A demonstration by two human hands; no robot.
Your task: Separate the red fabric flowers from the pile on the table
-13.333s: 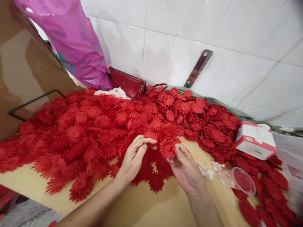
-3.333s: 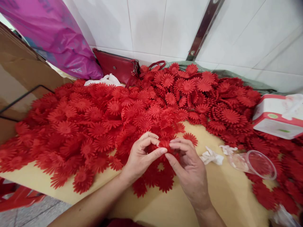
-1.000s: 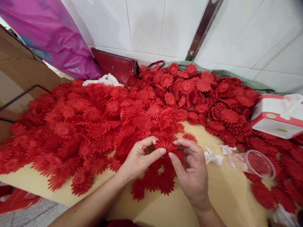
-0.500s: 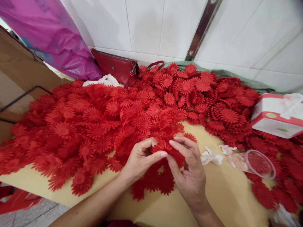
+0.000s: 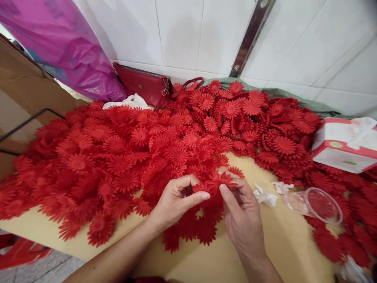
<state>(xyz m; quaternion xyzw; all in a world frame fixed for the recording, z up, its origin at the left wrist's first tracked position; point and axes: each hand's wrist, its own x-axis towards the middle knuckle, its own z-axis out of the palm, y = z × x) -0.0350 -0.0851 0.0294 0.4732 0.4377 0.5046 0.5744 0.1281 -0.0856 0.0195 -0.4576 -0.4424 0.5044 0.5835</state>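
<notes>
My left hand (image 5: 179,198) pinches red artificial flower petals (image 5: 200,187) between thumb and fingers. Close beside it, my right hand (image 5: 243,212) grips another red flower petal piece (image 5: 219,180) with its thumb on top. The two pieces overlap or nearly touch; I cannot tell whether they are joined. Below the hands, several red petal pieces (image 5: 191,232) lie on the yellowish tabletop (image 5: 265,243). A large heap of the same red flower pieces (image 5: 126,145) spreads behind and to the left.
A tissue box (image 5: 344,145) stands at the right, near a clear plastic cup (image 5: 321,206) on its side and crumpled tissue (image 5: 265,195). A red purse (image 5: 141,82) and a purple bag (image 5: 76,51) rest by the tiled wall. Cardboard (image 5: 26,90) borders the left.
My right hand has shifted slightly right and turned, and a red petal piece now shows spread between its thumb and fingers. The left hand stays almost in place.
</notes>
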